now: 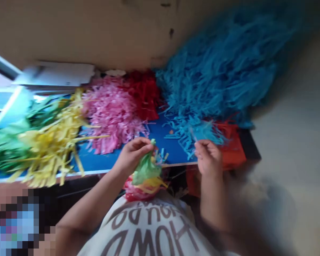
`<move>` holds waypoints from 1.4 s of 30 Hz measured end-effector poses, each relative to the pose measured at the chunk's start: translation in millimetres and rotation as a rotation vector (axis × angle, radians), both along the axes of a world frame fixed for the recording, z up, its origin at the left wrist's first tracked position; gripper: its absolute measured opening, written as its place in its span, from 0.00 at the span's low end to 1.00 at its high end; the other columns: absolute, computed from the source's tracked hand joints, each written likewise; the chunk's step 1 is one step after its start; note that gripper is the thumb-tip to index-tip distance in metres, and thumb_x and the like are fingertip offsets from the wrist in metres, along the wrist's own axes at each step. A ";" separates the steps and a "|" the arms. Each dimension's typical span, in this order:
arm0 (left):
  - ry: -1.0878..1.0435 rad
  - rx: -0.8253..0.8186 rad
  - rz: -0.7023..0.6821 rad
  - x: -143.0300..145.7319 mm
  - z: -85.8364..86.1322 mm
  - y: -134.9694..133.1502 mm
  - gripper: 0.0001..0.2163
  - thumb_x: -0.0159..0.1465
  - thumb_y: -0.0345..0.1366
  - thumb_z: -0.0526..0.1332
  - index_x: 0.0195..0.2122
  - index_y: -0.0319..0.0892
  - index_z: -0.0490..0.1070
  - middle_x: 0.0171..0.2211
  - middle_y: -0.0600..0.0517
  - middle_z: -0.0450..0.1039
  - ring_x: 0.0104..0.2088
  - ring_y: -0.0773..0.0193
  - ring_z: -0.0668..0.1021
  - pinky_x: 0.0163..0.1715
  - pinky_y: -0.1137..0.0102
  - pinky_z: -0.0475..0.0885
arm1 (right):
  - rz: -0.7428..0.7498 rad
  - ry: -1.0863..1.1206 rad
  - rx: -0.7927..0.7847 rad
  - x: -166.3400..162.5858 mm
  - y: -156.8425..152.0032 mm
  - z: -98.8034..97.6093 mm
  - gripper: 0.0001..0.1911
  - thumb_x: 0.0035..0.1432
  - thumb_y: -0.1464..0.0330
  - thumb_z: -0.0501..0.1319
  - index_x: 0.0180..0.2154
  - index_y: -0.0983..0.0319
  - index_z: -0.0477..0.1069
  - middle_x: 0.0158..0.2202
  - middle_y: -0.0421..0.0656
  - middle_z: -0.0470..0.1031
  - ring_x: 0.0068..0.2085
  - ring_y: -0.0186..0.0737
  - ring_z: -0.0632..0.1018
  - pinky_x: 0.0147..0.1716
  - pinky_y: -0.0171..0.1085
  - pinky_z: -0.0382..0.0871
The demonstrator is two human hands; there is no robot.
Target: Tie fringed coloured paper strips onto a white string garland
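My left hand (136,151) is closed in a pinch at the gathered top of a fringed paper tassel (147,170), which hangs just in front of my shirt. The tassel is light green above, with yellow, pink and red strips below. To the right, my right hand (209,154) pinches a thin pale strip (192,134) that points up and left; blur hides what it is made of. Close behind that hand, loose light-blue fringe (186,133) lies on the blue tabletop (162,128).
Fringed paper piles line the table: green (5,144), yellow (52,140), pink (112,110), red (145,94) and a tall blue heap (218,67) against the wall. Orange paper (233,147) lies at the right end. White sheets or boxes (61,73) sit at the back left. A pixelated area fills the lower left.
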State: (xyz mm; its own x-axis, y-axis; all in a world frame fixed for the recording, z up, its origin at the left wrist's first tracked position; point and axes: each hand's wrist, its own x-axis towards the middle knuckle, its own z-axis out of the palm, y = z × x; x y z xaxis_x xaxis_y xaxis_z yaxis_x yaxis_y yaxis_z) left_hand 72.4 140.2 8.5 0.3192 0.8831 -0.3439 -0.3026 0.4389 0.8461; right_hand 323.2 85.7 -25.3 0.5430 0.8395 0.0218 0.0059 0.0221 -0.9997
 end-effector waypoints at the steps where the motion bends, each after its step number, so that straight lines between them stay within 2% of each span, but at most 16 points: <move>1: -0.061 -0.052 -0.009 1.8 -1.0 -0.4 0.19 0.43 0.42 0.79 0.28 0.38 0.74 0.25 0.51 0.78 0.22 0.66 0.77 0.23 0.74 0.73 | 0.058 -0.012 -0.012 -24.9 -0.3 0.6 0.15 0.51 0.56 0.70 0.29 0.61 0.75 0.20 0.35 0.69 0.22 0.29 0.66 0.22 0.30 0.61; 4: -0.161 -0.137 -0.003 -1.0 -4.4 -3.1 0.20 0.43 0.40 0.79 0.29 0.38 0.73 0.25 0.51 0.78 0.23 0.66 0.78 0.23 0.73 0.74 | 0.135 -0.142 -0.043 -73.8 1.3 7.9 0.15 0.53 0.56 0.69 0.29 0.61 0.78 0.20 0.36 0.69 0.22 0.31 0.66 0.23 0.31 0.62; 7: -0.193 -0.132 0.051 -9.1 -7.3 -7.5 0.20 0.43 0.40 0.80 0.30 0.37 0.73 0.26 0.51 0.79 0.24 0.67 0.79 0.25 0.74 0.75 | 0.133 -0.338 -0.040 -90.8 4.9 18.2 0.14 0.55 0.56 0.68 0.28 0.61 0.80 0.18 0.35 0.68 0.21 0.31 0.65 0.22 0.32 0.61; 10: -0.202 -0.089 0.102 -15.5 -11.4 -9.0 0.20 0.44 0.39 0.80 0.31 0.37 0.73 0.26 0.51 0.80 0.24 0.68 0.78 0.26 0.74 0.74 | 0.168 -0.461 0.008 -95.7 5.2 26.0 0.12 0.56 0.59 0.67 0.28 0.60 0.80 0.17 0.35 0.69 0.20 0.30 0.65 0.21 0.32 0.61; 15: -0.198 -0.048 0.134 -19.9 -16.1 -6.8 0.17 0.47 0.39 0.78 0.32 0.38 0.74 0.27 0.51 0.80 0.24 0.68 0.79 0.28 0.73 0.74 | 0.238 -0.523 0.032 -101.1 0.8 29.4 0.10 0.57 0.62 0.66 0.27 0.59 0.80 0.19 0.36 0.72 0.20 0.31 0.67 0.21 0.32 0.63; 24: -0.176 -0.019 0.116 -12.8 -15.2 -5.6 0.17 0.47 0.39 0.78 0.31 0.37 0.75 0.25 0.52 0.79 0.24 0.68 0.79 0.28 0.74 0.73 | 0.283 -0.487 0.021 -96.6 -5.9 32.5 0.09 0.57 0.62 0.66 0.28 0.59 0.79 0.20 0.37 0.74 0.21 0.32 0.69 0.23 0.31 0.64; 30: -0.152 -0.013 0.108 -5.2 -15.5 -5.7 0.17 0.48 0.39 0.78 0.31 0.37 0.75 0.26 0.52 0.79 0.25 0.68 0.79 0.28 0.76 0.74 | 0.328 -0.437 -0.017 -89.8 -4.4 25.0 0.10 0.58 0.61 0.66 0.27 0.59 0.79 0.20 0.37 0.74 0.21 0.32 0.69 0.23 0.31 0.64; 34: -0.109 0.065 0.009 -3.7 -16.7 -5.5 0.16 0.50 0.37 0.77 0.33 0.38 0.74 0.26 0.52 0.79 0.26 0.67 0.81 0.30 0.75 0.75 | 0.381 -0.358 -0.045 -83.2 4.4 19.0 0.11 0.57 0.60 0.66 0.27 0.59 0.79 0.20 0.37 0.74 0.21 0.32 0.69 0.23 0.31 0.64; 38: 0.020 0.167 -0.177 -10.6 -14.0 -4.8 0.26 0.52 0.37 0.76 0.52 0.42 0.74 0.28 0.50 0.81 0.28 0.62 0.82 0.31 0.72 0.76 | 0.546 -0.263 -0.048 -73.8 14.6 15.3 0.11 0.56 0.60 0.67 0.26 0.59 0.79 0.22 0.38 0.76 0.23 0.33 0.73 0.24 0.31 0.66; 39: 0.088 0.220 -0.212 -13.3 -12.4 -5.4 0.24 0.53 0.38 0.76 0.51 0.42 0.76 0.29 0.49 0.81 0.29 0.61 0.82 0.31 0.71 0.75 | 0.592 -0.249 -0.048 -72.0 15.7 14.3 0.12 0.56 0.59 0.67 0.26 0.59 0.79 0.22 0.38 0.77 0.23 0.33 0.73 0.24 0.31 0.67; 42: 0.360 0.477 -0.261 -21.8 -5.0 -10.9 0.11 0.57 0.40 0.71 0.39 0.41 0.83 0.31 0.45 0.83 0.30 0.60 0.82 0.31 0.71 0.74 | 0.674 -0.251 -0.035 -70.7 12.6 12.6 0.12 0.54 0.58 0.68 0.26 0.60 0.78 0.22 0.38 0.75 0.23 0.33 0.72 0.24 0.31 0.65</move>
State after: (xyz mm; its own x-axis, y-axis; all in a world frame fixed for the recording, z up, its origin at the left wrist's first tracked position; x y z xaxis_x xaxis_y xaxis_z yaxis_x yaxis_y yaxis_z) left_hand 50.5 129.4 3.6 0.4818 0.8743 -0.0585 0.1020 0.0103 0.9947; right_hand 252.4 98.2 -12.7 -0.1114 0.9928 0.0445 0.2323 0.0696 -0.9701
